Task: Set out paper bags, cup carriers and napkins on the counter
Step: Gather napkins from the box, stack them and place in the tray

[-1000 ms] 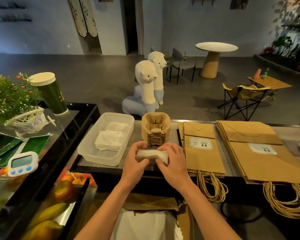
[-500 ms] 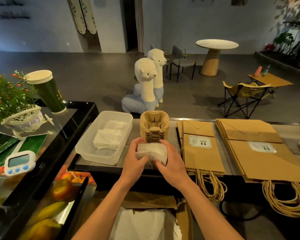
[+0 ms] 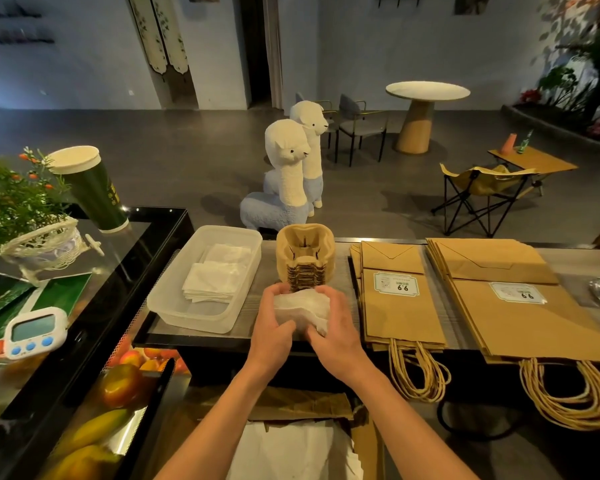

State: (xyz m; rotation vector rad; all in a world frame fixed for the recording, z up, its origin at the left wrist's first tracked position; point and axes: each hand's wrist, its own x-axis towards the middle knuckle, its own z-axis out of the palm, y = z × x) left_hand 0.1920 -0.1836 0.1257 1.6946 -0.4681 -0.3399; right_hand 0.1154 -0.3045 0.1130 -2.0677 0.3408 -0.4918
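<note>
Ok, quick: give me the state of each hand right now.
Left hand: closed, fingers curled round the left side of the napkin stack.
Right hand: closed, fingers curled round the right side of the same napkin stack.

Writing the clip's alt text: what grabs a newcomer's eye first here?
Front and centre, the left hand and right hand grip a white napkin bundle at the near edge of the counter, just before the stacked cup carriers. Right of them lie two piles of brown paper bags; beyond the counter stand two alpaca figures.
</note>
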